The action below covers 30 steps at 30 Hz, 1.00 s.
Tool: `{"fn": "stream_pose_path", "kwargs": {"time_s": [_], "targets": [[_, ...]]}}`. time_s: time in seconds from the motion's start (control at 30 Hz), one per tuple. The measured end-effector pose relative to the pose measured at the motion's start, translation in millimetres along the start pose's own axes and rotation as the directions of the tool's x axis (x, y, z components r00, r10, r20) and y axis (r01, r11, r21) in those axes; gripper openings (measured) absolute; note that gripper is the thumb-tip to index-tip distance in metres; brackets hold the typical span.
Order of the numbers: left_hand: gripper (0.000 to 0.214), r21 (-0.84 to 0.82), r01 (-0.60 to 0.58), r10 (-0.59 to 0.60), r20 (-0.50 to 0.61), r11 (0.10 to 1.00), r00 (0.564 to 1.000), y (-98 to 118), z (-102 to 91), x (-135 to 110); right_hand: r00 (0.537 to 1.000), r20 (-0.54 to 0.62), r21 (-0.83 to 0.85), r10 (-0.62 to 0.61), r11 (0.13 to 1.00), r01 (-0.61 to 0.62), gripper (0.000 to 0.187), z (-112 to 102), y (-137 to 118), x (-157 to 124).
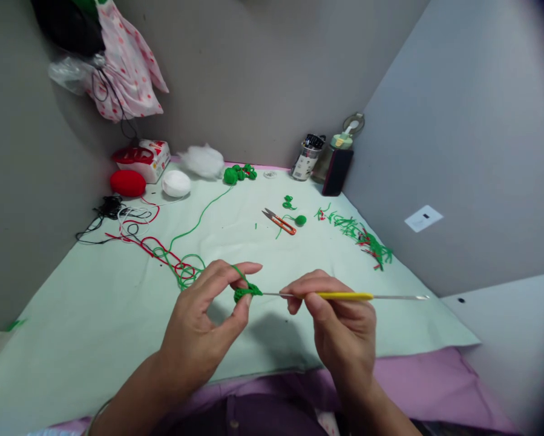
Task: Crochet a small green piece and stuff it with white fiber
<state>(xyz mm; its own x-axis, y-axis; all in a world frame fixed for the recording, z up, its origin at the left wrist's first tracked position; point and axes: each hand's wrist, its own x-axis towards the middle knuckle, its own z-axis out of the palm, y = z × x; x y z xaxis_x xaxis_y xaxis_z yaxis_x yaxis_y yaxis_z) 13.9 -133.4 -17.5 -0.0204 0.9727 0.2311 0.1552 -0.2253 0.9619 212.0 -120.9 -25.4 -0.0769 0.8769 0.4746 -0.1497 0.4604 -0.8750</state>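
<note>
My left hand (203, 318) pinches a small green crochet piece (247, 292) between thumb and fingers, above the near part of the pale green table cover (94, 315). Green yarn (194, 227) runs from the piece over my forefinger and back across the table. My right hand (337, 315) grips a crochet hook with a yellow handle (344, 296); its metal tip is pushed into the green piece and its other end sticks out to the right.
Orange-handled snips (278, 221) lie mid-table beside small green pieces (300, 220). Green and red yarn scraps (367, 242) lie at the right. Red yarn ball (127, 182), white yarn ball (176, 183), stuffing (202, 160), green balls (238, 174), a jar (307, 158) and a bottle (339, 154) stand at the back.
</note>
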Motion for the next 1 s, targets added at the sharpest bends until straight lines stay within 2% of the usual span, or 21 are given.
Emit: {"fn": "stream_pose_path", "kwargs": {"time_s": [0.07, 0.23, 0.43, 0.53, 0.63, 0.77, 0.87, 0.93, 1.0], "targets": [[0.034, -0.033, 0.043, -0.042, 0.025, 0.999, 0.999, -3, 0.0, 0, 0.998, 0.01, 0.067, 0.058, 0.996, -0.058, 0.017, 0, 3, 1], [0.039, -0.292, 0.232, -0.18, 0.194, 0.928, 0.964, -7, 3.0, 0, 0.989, 0.056, 0.204, 0.14, 0.968, -0.149, 0.014, 6, 12, 3], [0.052, -0.498, 0.302, -0.192, 0.261, 0.813, 0.946, -3, 8.4, 1, 0.994, 0.057, 0.233, 0.088, 0.967, -0.099, 0.013, 14, 12, 4], [0.061, -0.57, 0.376, -0.227, 0.316, 0.731, 0.921, -2, 8.7, 2, 0.995, 0.048, 0.256, 0.082, 0.962, -0.092, 0.013, 14, 11, 7], [0.061, -0.612, 0.447, -0.245, 0.389, 0.652, 0.888, -2, 6.6, 5, 0.993, 0.03, 0.286, 0.116, 0.951, -0.12, 0.014, 12, 10, 11], [0.051, -0.662, 0.497, -0.214, 0.464, 0.561, 0.86, -2, 3.0, 8, 0.976, 0.034, 0.366, 0.213, 0.906, -0.211, 0.015, 10, 8, 17], [0.047, -0.645, 0.479, -0.233, 0.432, 0.595, 0.871, -3, 3.7, 7, 0.966, 0.051, 0.406, 0.254, 0.878, -0.253, 0.015, 10, 7, 18], [0.046, -0.598, 0.413, -0.228, 0.363, 0.687, 0.904, -5, 6.3, 4, 0.973, 0.073, 0.385, 0.217, 0.894, -0.228, 0.014, 12, 8, 16], [0.048, -0.517, 0.343, -0.209, 0.299, 0.784, 0.931, -6, 9.1, 1, 0.989, 0.082, 0.275, 0.125, 0.951, -0.142, 0.012, 13, 10, 11]]}}
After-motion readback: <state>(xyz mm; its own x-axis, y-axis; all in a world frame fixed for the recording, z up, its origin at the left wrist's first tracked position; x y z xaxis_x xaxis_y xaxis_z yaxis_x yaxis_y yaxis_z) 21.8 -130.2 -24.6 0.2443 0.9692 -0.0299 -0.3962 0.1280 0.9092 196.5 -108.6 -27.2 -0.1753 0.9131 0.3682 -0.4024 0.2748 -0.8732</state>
